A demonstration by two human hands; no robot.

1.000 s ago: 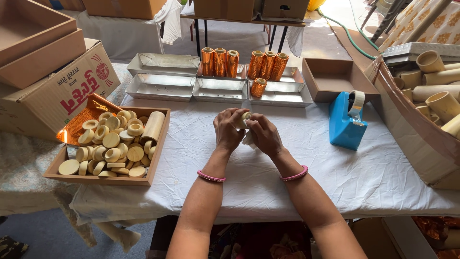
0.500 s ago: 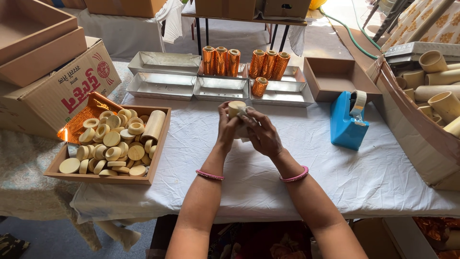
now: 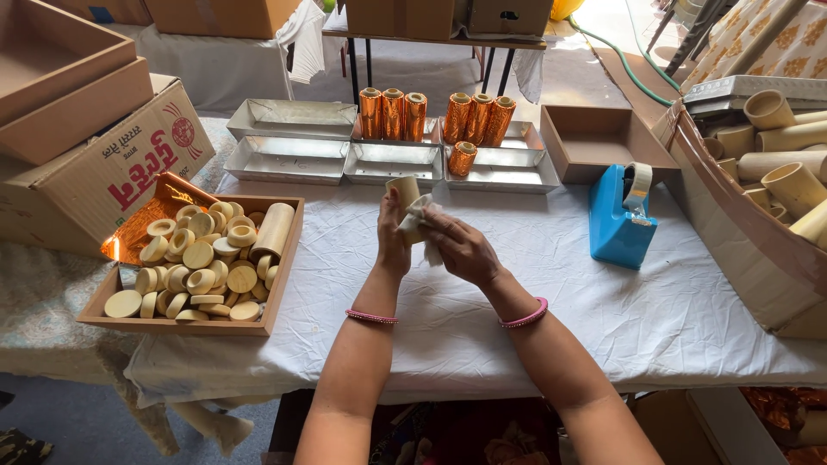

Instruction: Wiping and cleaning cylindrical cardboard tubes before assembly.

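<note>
Forearms reach forward over the white-clothed table [image 3: 534,344], wrists bent inward so both hands meet above it. The left hand [image 3: 394,243] grips a pale bamboo tube [image 3: 403,191] upright, fingers wrapped round its lower part; the right hand [image 3: 461,248] pinches a white cloth [image 3: 422,226] against the tube's side.

Head camera, looking steeply down and forward across the work

The single view sits above the person's forearms, close to the hands [image 3: 431,237], facing across the white-covered counter [image 3: 534,319] toward the metal trays [image 3: 289,159] at its far edge; boxes flank both sides of the frame.
</note>
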